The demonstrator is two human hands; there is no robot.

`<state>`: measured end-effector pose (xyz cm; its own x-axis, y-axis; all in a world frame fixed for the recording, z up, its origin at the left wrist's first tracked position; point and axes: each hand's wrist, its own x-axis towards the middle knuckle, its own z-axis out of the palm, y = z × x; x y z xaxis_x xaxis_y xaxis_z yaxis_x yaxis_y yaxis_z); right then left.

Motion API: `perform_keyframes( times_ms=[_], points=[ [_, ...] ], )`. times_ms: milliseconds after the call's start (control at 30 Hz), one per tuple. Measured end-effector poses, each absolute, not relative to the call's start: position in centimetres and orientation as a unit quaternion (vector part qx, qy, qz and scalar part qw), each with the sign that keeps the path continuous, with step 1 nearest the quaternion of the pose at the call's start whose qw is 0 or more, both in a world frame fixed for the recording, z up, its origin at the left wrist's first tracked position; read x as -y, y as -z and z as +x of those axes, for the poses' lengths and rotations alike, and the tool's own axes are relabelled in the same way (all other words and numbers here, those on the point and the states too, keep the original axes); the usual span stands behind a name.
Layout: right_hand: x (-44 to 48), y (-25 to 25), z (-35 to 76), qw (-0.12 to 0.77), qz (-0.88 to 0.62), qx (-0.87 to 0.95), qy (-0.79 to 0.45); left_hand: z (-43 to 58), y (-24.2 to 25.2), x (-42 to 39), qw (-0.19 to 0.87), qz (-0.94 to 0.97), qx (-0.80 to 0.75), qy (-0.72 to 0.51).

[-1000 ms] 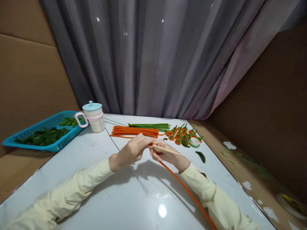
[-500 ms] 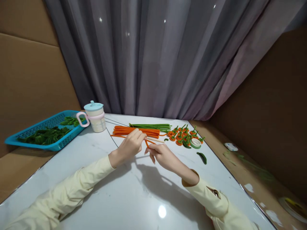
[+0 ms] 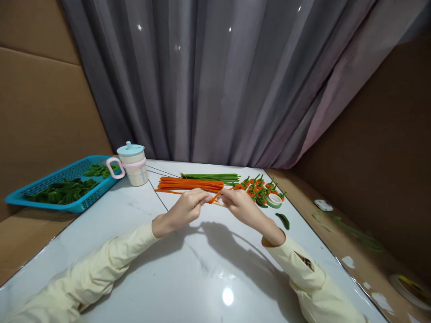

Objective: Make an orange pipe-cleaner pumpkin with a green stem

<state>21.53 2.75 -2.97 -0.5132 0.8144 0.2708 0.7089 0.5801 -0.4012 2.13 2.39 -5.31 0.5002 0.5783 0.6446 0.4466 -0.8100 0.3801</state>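
Note:
My left hand and my right hand meet closely over the table, fingers pinched. Between the fingertips runs an orange pipe cleaner, gripped by both hands. A thin pale stick shows just below it, partly covered by my right fingers; which hand bears it I cannot tell. Just beyond my hands lies a bundle of orange pipe cleaners, with green pipe cleaners behind it. Right of these sit several small orange rings with green stems, shaped from pipe cleaner.
A roll of tape and a curved green piece lie to the right. At left stand a lidded cup with a pink handle and a blue basket of green pieces. A grey curtain hangs behind the white table.
My right hand has risen slightly and shifted right, its fingers now closed near the stick. My left hand has turned and lowered a little. The orange pipe cleaner has come up between the fingertips.

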Motion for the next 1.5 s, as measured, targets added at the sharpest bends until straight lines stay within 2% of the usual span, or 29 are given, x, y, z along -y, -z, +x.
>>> perform_keyframes(
  times_ms=[67, 233, 433, 500, 567, 667, 833, 900, 967, 1100, 1200, 1267, 1333, 1400, 1500],
  points=[
    [-3.1, 2.6, 22.1, 0.225, -0.415, 0.854, -0.220, 2.3, 5.3, -2.1, 0.096, 0.850, -0.290, -0.429],
    [-3.3, 1.6, 23.0, 0.174, -0.327, 0.814, -0.447, 2.5, 4.9, -1.2, 0.164, 0.850, -0.251, -0.434],
    [-3.2, 3.7, 21.4, 0.194, -0.256, 0.720, -0.615, 2.5, 4.3, -0.8, 0.285, 0.797, -0.278, -0.453],
    [-3.0, 4.5, 20.6, 0.223, -0.229, 0.674, -0.666, 2.4, 4.4, -1.0, 0.249, 0.796, -0.283, -0.474],
    [-2.8, 5.1, 19.8, 0.259, -0.235, 0.641, -0.683, 2.3, 4.5, -1.4, 0.168, 0.798, -0.292, -0.499],
    [-2.4, 5.4, 19.0, 0.294, -0.315, 0.621, -0.655, 1.9, 4.4, -2.1, 0.059, 0.791, -0.314, -0.522],
    [-1.4, 5.2, 18.4, 0.293, -0.375, 0.661, -0.581, 1.1, 4.3, -3.3, -0.039, 0.787, -0.340, -0.513],
    [-0.7, 4.9, 18.4, 0.295, -0.399, 0.732, -0.467, 0.9, 4.7, -3.7, -0.047, 0.798, -0.353, -0.487],
    [-0.1, 4.5, 18.5, 0.282, -0.425, 0.810, -0.289, 0.9, 5.2, -4.0, -0.040, 0.811, -0.364, -0.456],
    [0.3, 3.5, 19.3, 0.173, -0.449, 0.877, -0.011, 1.2, 5.9, -4.0, -0.007, 0.834, -0.368, -0.411],
    [-0.3, 2.8, 20.3, 0.114, -0.450, 0.881, 0.093, 1.5, 5.6, -3.5, 0.030, 0.854, -0.360, -0.374],
    [-1.1, 2.4, 21.3, 0.125, -0.443, 0.880, 0.116, 1.7, 5.0, -3.1, 0.080, 0.866, -0.348, -0.349],
    [-2.1, 2.4, 22.2, 0.161, -0.421, 0.889, 0.086, 1.9, 4.5, -2.7, 0.186, 0.859, -0.344, -0.331],
    [-3.1, 3.0, 22.8, 0.176, -0.394, 0.902, 0.024, 1.9, 4.3, -2.6, 0.346, 0.803, -0.350, -0.335],
    [-4.3, 5.2, 22.9, 0.144, -0.396, 0.907, -0.010, 2.0, 5.4, -3.0, 0.513, 0.689, -0.354, -0.370]
  ],
)
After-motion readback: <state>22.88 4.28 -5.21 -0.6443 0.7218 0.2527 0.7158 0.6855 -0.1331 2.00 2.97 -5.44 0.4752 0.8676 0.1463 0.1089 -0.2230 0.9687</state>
